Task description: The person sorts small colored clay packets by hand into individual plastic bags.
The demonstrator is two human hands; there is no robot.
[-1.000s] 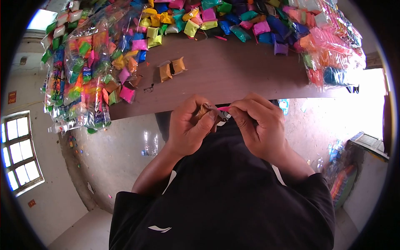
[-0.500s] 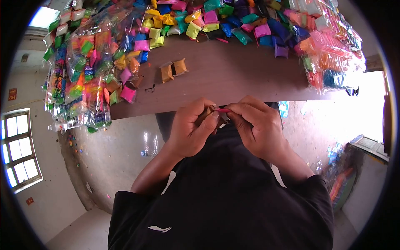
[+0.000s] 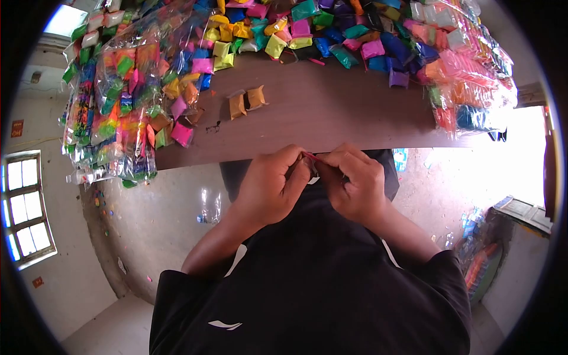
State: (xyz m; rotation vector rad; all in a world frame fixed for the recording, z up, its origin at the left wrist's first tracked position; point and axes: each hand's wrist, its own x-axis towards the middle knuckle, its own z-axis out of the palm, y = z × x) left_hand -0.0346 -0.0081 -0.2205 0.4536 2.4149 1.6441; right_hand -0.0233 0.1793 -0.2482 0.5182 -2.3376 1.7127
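Note:
Just below the table's front edge, my left hand [image 3: 273, 184] and my right hand [image 3: 357, 182] are close together, both closed in a pinch. Between their fingertips runs a thin pinkish-red strip [image 3: 312, 157], mostly covered by the fingers. Its exact kind is too small to make out. Beyond my hands, two tan wrapped packets [image 3: 246, 101] lie side by side on the brown table [image 3: 331, 106].
Many small colourful packets [image 3: 275, 44] are heaped along the table's far side. Clear plastic bags of packets stand at the left [image 3: 121, 112] and the right [image 3: 467, 83]. Plastic wrappers [image 3: 209, 207] lie on the floor, and a cabinet [image 3: 523, 213] stands at the right.
The pinkish-red strip has tilted, its right end now lower, and less of it shows. My hands have shifted slightly downward in view, the right one a little to the left.

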